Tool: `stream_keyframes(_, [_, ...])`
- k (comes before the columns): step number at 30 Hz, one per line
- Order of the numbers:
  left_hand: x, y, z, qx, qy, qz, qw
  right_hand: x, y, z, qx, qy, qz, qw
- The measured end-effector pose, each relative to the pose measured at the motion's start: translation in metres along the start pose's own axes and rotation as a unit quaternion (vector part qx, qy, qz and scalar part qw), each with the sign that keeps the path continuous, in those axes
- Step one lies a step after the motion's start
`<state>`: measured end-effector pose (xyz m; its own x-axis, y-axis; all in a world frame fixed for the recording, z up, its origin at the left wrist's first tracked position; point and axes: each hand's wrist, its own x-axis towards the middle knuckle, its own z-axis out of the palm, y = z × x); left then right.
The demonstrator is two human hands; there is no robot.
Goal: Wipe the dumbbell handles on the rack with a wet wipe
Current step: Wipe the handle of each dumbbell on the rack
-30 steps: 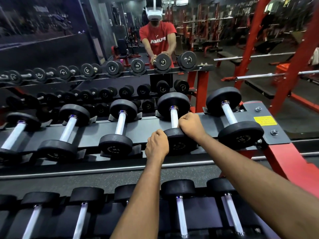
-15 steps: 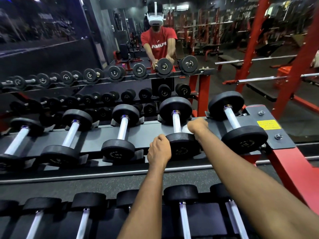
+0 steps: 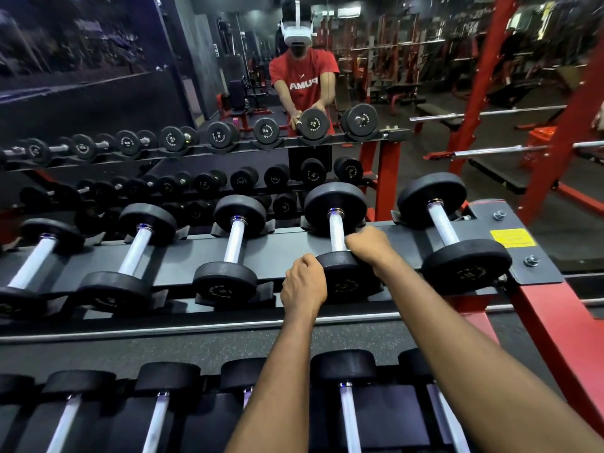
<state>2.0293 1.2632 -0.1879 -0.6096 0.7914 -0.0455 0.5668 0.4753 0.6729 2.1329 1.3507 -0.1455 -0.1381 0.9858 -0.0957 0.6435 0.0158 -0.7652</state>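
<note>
Left hand (image 3: 304,284) clasps dumbbell (image 3: 348,284) near end, steadying; right hand (image 3: 367,246) curled round handle (image 3: 336,228) to rub (wipe hidden).

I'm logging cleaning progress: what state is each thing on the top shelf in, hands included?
Black chrome-handled dumbbell, second from right: lying in its cradle, held at the near end.
Left hand: fingers curled on the near head's left edge.
Right hand: curled over the handle beside the near head.
Wet wipe: not visible, perhaps under the right hand.
Rightmost black dumbbell: resting in its cradle, untouched.
</note>
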Motion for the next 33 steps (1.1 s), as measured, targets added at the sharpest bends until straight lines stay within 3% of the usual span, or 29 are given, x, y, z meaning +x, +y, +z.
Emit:
stream_keyframes(12, [-0.005, 0.007, -0.006, -0.058, 0.006, -0.031, 0.998, -0.015, 0.004, 0.003, 0.009, 0.097, -0.089, 0.991])
stream_keyframes(18, [-0.003, 0.004, -0.005, -0.049, 0.0, -0.031, 0.998, -0.004, -0.003, 0.003, -0.079, 0.012, -0.128, 0.989])
stream_keyframes(24, [-0.005, 0.006, -0.005, -0.061, 0.002, -0.038, 0.997, -0.018, -0.001, -0.002, -0.141, 0.079, -0.149, 0.976])
stream_keyframes(30, [-0.006, 0.007, -0.006, -0.065, 0.001, -0.042, 0.997, -0.001, 0.0, 0.002, -0.185, 0.014, -0.211, 0.96])
stream_keyframes(33, [-0.006, 0.007, -0.005, -0.057, 0.001, -0.038, 0.998, -0.009, 0.0, -0.002, -0.213, 0.073, -0.245, 0.943])
